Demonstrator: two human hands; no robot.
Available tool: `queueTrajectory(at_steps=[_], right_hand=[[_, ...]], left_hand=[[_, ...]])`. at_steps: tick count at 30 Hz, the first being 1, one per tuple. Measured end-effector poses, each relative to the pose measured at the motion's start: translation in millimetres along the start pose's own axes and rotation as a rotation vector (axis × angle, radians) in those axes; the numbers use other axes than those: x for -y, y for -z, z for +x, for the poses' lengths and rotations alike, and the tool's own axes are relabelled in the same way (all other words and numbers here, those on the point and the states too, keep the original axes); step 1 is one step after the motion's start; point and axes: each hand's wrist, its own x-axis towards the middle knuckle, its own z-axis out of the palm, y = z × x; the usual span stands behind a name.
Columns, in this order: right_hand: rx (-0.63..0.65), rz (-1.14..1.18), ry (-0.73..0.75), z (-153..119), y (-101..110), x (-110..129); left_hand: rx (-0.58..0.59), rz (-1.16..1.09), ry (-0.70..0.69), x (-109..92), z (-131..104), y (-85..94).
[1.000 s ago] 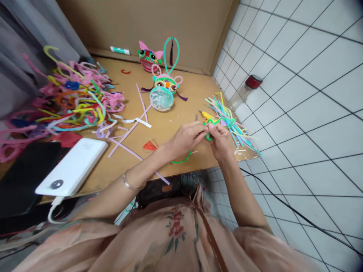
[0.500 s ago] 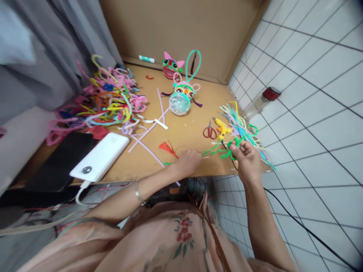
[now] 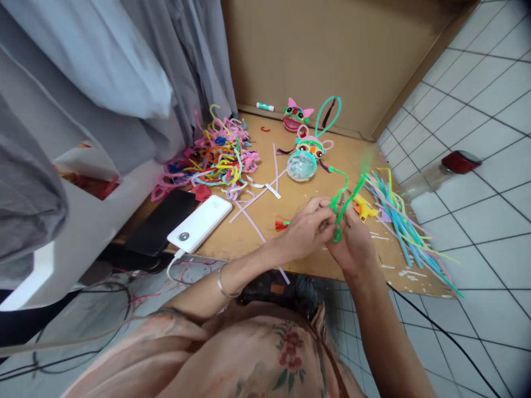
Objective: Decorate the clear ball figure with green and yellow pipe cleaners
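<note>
My left hand [image 3: 311, 224] and my right hand [image 3: 352, 237] meet above the front of the table, both with fingers closed on a bent green pipe cleaner [image 3: 349, 200]. Its ends stick up and away from me, one blurred by motion. Behind my left hand lies an orange-red tassel [image 3: 282, 225], partly covered. A yellow glue gun [image 3: 365, 210] rests just beyond my right hand. Farther back stand a decorated animal head with a clear teal-rimmed ball [image 3: 302, 166] and a smaller pink-eared head [image 3: 295, 117]. The scissors are mostly hidden by my hands.
Tangled pipe cleaners [image 3: 224, 155] heap at the left; straight ones [image 3: 398, 221] bunch at the right edge. A white power bank [image 3: 201, 224] with a cable lies by a black flat object [image 3: 161, 221]. A glue stick [image 3: 265, 106] is at the back, a red-lidded jar [image 3: 460, 162] at right.
My hands were apart; now they are together at the green pipe cleaner, which my right hand held before. My left hand has moved right to it. The view has shifted left.
</note>
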Motion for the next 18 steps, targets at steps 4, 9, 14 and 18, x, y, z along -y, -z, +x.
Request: queueTrajectory(at_steps=[4,9,14,18], right_hand=[[0.119,0.020,0.009,11.2,-32.2,-2.7],[0.098,0.050,0.097,17.0,-65.1,-18.4],[-0.043,0.040,0.186,23.9,-75.7,-36.8],[-0.052,0.011,0.181,32.1,-72.7,-45.0]], left_hand=[[-0.120,0.080,0.002,17.7,4.0,22.0],[-0.255,0.180,0.033,27.2,5.3,43.6],[-0.358,0.117,0.068,32.4,0.0,43.9],[-0.392,-0.024,0.143,30.6,-5.1,37.3]])
